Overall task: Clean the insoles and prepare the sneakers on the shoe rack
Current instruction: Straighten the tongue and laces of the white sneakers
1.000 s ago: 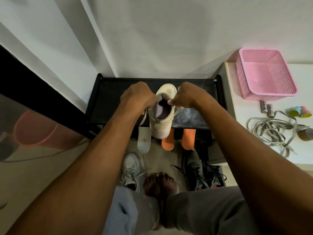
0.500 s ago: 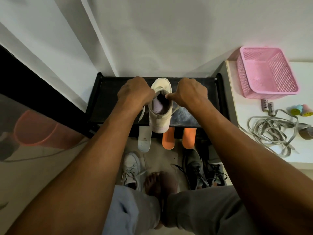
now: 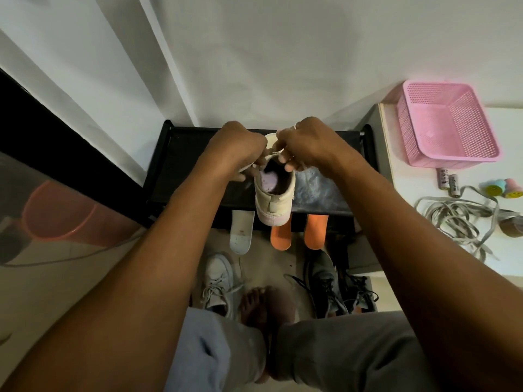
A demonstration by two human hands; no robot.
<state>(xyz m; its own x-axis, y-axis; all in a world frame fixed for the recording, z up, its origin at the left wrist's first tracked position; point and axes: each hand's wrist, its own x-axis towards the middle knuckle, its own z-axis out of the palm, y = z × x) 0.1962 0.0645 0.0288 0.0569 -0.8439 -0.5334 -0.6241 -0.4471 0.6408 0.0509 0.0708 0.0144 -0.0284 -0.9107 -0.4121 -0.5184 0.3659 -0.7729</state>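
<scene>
A cream sneaker [image 3: 274, 202] with a purple insole inside stands on the black shoe rack [image 3: 181, 171], heel toward me. My left hand [image 3: 236, 148] and my right hand [image 3: 307, 144] are curled at its opening, each pinching the laces near the tongue. A white insole [image 3: 240, 232] and two orange insoles [image 3: 280, 234] stick out from under the rack's front edge. On the floor below stand a white sneaker [image 3: 218, 281] and a pair of dark grey sneakers [image 3: 325, 281].
A pink plastic basket [image 3: 444, 128] sits on a white surface to the right, with two batteries [image 3: 448, 181], a tangle of grey laces [image 3: 458, 219] and small colourful toys. An orange bucket [image 3: 62, 213] reflects at left. My bare foot [image 3: 260, 304] is between the floor shoes.
Both hands have shifted closer together over the sneaker's opening and now pull at its laces. The sneaker has stayed on the rack top.
</scene>
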